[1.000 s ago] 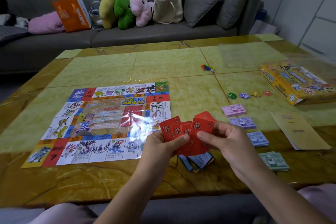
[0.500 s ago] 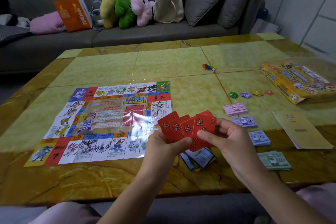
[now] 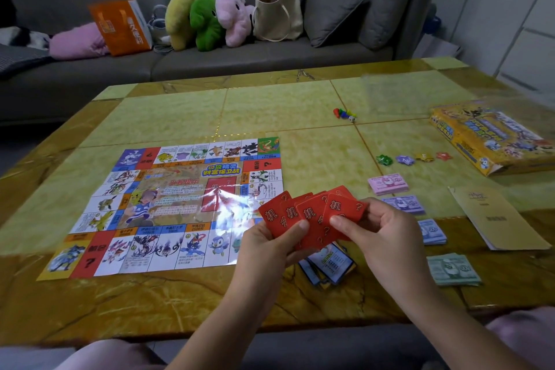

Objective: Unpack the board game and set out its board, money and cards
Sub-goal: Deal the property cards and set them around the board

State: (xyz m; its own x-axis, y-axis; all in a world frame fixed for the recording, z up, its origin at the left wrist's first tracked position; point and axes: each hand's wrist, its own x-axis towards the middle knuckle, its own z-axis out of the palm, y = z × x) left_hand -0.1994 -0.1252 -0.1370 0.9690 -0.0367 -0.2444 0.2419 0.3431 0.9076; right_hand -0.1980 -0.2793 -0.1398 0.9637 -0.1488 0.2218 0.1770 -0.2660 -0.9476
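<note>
Both hands hold a fan of red cards (image 3: 312,216) above the table's near edge. My left hand (image 3: 270,245) grips the fan from below with the thumb on its face. My right hand (image 3: 380,230) pinches the rightmost red cards. The game board (image 3: 168,207) lies unfolded flat at the left. A loose pile of blue-edged cards (image 3: 330,266) lies under my hands. Stacks of money lie in a column at the right: pink (image 3: 388,184), purple (image 3: 405,204), blue (image 3: 432,231) and green (image 3: 453,269).
The yellow game box (image 3: 492,138) lies at the right edge, with a tan booklet (image 3: 495,216) in front of it. Star-shaped tokens (image 3: 411,158) and coloured pawns with a die (image 3: 344,113) sit mid-table. A clear plastic sheet (image 3: 420,93) lies far right. A sofa (image 3: 270,60) stands behind.
The fan of red cards has spread wider, and my right hand has slid its cards a little to the right. The view has shifted slightly.
</note>
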